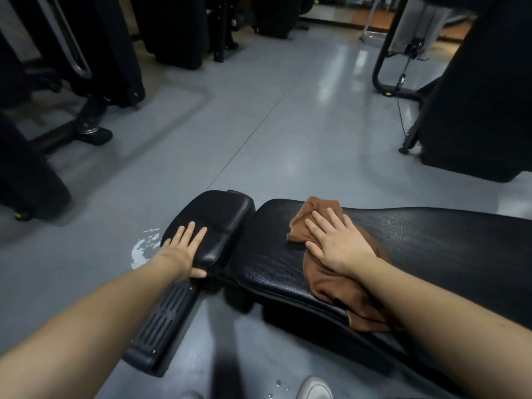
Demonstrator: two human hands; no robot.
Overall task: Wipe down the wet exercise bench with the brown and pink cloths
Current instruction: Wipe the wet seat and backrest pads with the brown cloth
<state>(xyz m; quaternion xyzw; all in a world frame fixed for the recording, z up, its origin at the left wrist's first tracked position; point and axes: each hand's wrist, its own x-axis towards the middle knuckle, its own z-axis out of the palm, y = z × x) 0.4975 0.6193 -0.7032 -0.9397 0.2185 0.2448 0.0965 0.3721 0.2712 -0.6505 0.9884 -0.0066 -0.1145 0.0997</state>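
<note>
no readable text, labels (anywhere), numbers

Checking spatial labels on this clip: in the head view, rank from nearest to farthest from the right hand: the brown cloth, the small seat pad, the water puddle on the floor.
1. Brown cloth: directly under the right hand, on the long bench pad.
2. Small seat pad: to the left, under the left hand.
3. Water puddle: on the floor, farther left, beyond the seat pad.

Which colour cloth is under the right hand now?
Brown cloth, seen in the head view.
</note>
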